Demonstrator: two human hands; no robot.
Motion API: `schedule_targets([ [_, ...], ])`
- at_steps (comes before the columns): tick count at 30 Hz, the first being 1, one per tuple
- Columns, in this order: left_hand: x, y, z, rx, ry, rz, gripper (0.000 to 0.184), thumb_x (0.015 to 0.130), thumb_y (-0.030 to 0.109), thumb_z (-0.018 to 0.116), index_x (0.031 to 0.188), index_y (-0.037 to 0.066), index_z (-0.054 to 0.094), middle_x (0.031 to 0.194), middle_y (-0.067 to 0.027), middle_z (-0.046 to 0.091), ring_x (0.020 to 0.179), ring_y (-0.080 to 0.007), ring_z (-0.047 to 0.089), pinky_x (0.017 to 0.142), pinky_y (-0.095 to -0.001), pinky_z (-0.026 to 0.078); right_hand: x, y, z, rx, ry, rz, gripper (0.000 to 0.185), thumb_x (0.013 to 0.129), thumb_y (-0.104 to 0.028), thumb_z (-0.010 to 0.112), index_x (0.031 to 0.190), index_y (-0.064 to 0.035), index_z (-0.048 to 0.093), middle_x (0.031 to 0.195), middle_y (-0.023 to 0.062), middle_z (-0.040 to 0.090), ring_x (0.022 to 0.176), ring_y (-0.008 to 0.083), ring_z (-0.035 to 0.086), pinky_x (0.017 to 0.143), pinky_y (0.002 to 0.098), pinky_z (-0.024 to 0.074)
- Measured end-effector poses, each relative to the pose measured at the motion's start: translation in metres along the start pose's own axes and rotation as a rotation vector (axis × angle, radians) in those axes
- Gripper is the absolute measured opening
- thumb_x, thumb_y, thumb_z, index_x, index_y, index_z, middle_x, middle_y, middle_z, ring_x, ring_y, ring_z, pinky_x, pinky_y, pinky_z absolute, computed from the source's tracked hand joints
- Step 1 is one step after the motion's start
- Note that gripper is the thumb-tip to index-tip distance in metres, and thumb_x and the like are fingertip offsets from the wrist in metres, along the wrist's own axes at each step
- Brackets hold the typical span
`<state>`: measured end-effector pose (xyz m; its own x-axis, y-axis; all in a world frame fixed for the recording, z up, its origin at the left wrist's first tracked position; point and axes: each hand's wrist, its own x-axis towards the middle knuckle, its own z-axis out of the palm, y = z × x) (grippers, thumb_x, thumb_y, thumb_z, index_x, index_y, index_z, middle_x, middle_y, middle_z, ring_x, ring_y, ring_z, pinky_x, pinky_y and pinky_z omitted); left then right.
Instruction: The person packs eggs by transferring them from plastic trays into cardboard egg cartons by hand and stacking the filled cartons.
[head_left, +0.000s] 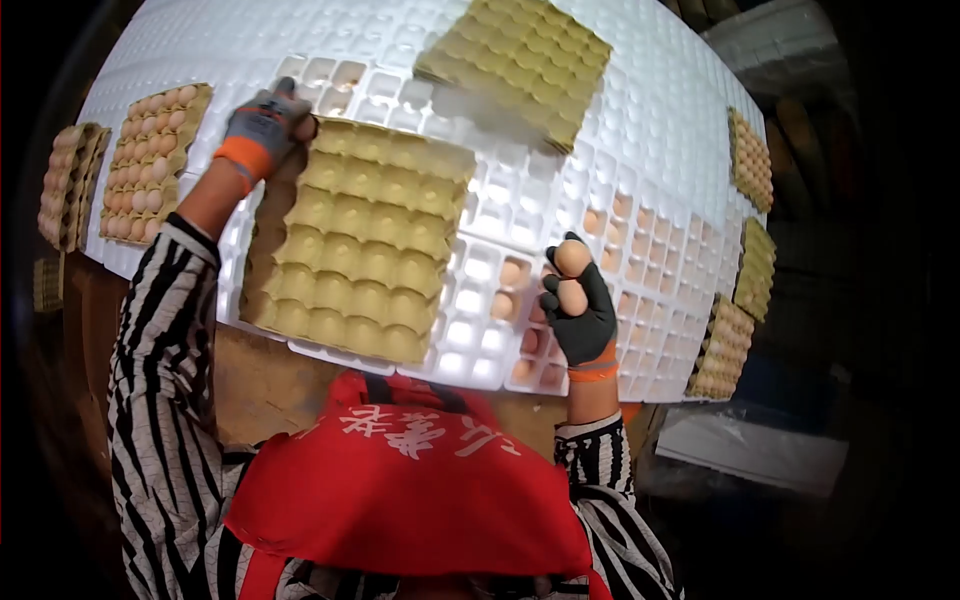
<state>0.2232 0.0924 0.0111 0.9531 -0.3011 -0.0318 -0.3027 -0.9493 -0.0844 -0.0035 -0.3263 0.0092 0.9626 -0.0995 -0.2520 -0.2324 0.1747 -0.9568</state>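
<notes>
My left hand point(265, 125), in a grey glove with an orange cuff, is at the upper left corner of a cardboard egg tray point(375, 240). What looks like an egg point(305, 128) shows at its closed fingers. My right hand point(585, 315) is turned palm up over the white foam trays point(480, 375). Its dark-gloved fingers are curled around two eggs point(572, 258), one above the other. Close by on the left, several eggs point(512, 272) sit in the foam cells. The cardboard tray shows no eggs in its cups and lies over the foam.
Another cardboard tray point(520, 65) lies at the far side. Egg-filled trays stand at the left point(155, 165) and along the right edge point(722, 350). Cells right of my right hand hold more eggs point(620, 207). A red apron point(410, 490) covers my front below the table edge.
</notes>
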Motion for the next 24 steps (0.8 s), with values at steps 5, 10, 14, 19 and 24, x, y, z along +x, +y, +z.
schedule_targets([
  [5,-0.053,0.027,-0.027,-0.919,0.082,-0.226,0.047,0.079,0.027,0.081,0.119,0.006,0.069,0.113,-0.0114,0.066,0.096,-0.0262,0.066,0.086,-0.0352,0.053,-0.054,0.006,-0.104,-0.098,0.354,0.206,0.048,0.098,-0.016,0.059,0.143,-0.0055,0.051,0.108,0.0038,0.065,0.084,0.0120,0.060,0.072,0.0269,0.0519],
  [10,-0.140,0.196,-0.018,-0.993,0.094,0.209,0.052,0.073,0.018,0.085,0.120,0.009,0.067,0.118,-0.0117,0.062,0.098,-0.0261,0.067,0.084,-0.0388,0.056,-0.086,0.055,-0.123,-0.307,0.258,0.214,0.047,0.088,-0.009,0.071,0.132,-0.0011,0.060,0.106,0.0073,0.066,0.080,0.0125,0.061,0.063,0.0273,0.0531],
  [14,-0.183,0.302,-0.012,-0.745,-0.070,0.197,0.049,0.071,0.021,0.085,0.117,0.015,0.069,0.125,-0.0166,0.058,0.097,-0.0341,0.066,0.082,-0.0402,0.056,-0.098,0.069,-0.111,-0.243,0.182,0.234,0.048,0.085,-0.012,0.074,0.129,-0.0005,0.061,0.111,0.0080,0.065,0.092,0.0148,0.062,0.076,0.0280,0.0542],
  [19,-0.197,0.347,0.029,-0.507,-0.287,0.067,0.044,0.083,0.033,0.074,0.123,0.017,0.065,0.127,-0.0183,0.057,0.097,-0.0362,0.066,0.075,-0.0442,0.056,-0.105,0.078,-0.125,-0.331,0.049,0.163,0.047,0.085,-0.010,0.073,0.129,-0.0013,0.060,0.109,0.0074,0.065,0.088,0.0139,0.063,0.070,0.0273,0.0564],
  [24,-0.263,0.351,0.053,-0.569,-0.111,0.263,0.046,0.086,0.021,0.069,0.132,0.020,0.062,0.133,-0.0203,0.057,0.098,-0.0381,0.067,0.080,-0.0439,0.058,-0.109,0.094,-0.128,-0.416,-0.136,0.009,0.044,0.086,-0.010,0.072,0.128,-0.0003,0.059,0.108,0.0087,0.066,0.094,0.0137,0.064,0.066,0.0264,0.0581],
])
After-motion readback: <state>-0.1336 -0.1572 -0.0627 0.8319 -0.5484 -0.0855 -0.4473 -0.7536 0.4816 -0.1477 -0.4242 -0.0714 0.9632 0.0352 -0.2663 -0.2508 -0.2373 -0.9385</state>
